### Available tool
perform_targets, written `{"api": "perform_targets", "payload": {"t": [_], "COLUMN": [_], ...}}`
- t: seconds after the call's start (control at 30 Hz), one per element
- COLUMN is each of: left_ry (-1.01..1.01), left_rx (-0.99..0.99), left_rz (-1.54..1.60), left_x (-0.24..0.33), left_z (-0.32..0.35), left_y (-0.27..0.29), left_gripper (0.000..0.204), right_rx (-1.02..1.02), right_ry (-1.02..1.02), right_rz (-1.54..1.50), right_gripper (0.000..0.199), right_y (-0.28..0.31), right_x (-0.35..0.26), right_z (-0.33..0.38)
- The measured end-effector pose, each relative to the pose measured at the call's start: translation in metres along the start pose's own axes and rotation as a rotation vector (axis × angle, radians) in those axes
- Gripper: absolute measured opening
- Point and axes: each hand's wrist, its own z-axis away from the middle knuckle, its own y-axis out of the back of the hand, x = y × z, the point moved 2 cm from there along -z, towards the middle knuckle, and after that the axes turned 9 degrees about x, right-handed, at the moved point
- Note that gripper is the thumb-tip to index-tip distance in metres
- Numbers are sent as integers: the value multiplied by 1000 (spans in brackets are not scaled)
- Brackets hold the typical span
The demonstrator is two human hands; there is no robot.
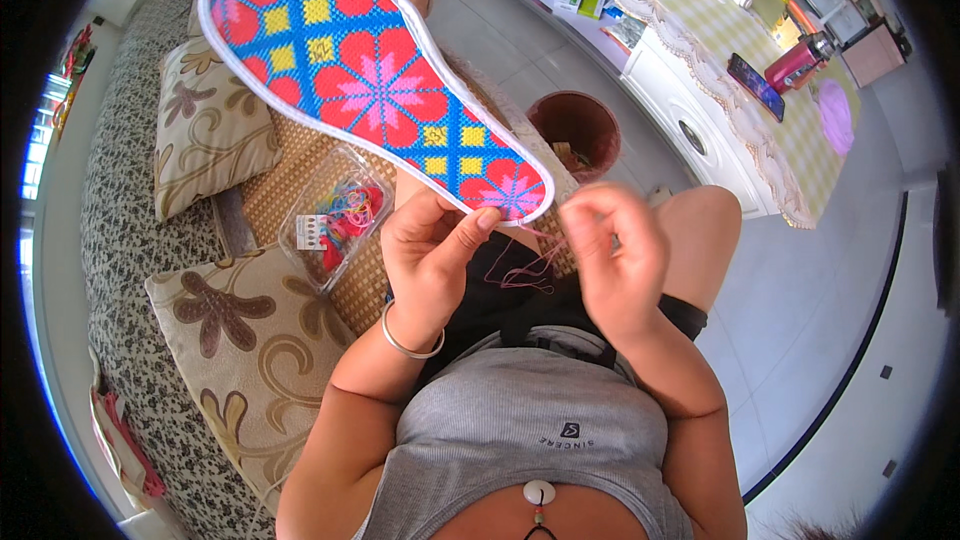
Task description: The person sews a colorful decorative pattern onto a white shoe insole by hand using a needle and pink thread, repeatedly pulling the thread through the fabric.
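Observation:
My left hand (432, 240) pinches the edge of an embroidered insole (385, 90) near its narrow end, thumb on top. The insole has red and pink flowers, blue bands, yellow squares and a white rim; its broad end points to the upper left. Just right of the narrow end, my right hand (618, 255) is raised with curled fingers, somewhat blurred. Whatever is between its fingertips is too small or smeared to make out. Loose pink thread (525, 270) trails below the insole's tip, between both hands, over my dark shorts.
A clear plastic box (335, 225) of coloured threads rests on the woven seat mat (365, 285) at my left. Patterned cushions (240, 340) lie beside it. Ahead stands a brown bin (575, 130). On the right, a cloth-covered table (730, 70) holds a phone (756, 87) and a red bottle (797, 62).

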Motion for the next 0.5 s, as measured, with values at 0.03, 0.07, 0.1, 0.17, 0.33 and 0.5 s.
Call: {"api": "perform_targets", "payload": {"t": [0.03, 0.07, 0.1, 0.17, 0.33, 0.5], "left_ry": [48, 95, 137, 218, 224, 284], "left_rx": [-24, -47, -92, -110, -152, -92], "left_rz": [28, 57, 77, 151, 158, 183], "left_x": [-2, -5, -9, -14, -16, -9], "left_z": [-1, -1, -2, 3, 1, -5], "left_y": [5, 9, 10, 6, 5, 10], "left_gripper": [10, 11, 15, 18, 18, 15], "right_rx": [-10, 1, -86, -226, -123, 134], "right_ry": [-202, -371, -573, -954, -1061, -1051], "right_rz": [-47, -255, -457, -743, -1040, -1357], "right_gripper": [13, 14, 14, 22, 15, 16], "right_y": [5, 3, -1, -6, -19, 17], "right_x": [9, 15, 17, 31, 36, 96], "right_z": [-2, -2, 0, 13, 17, -14]}}
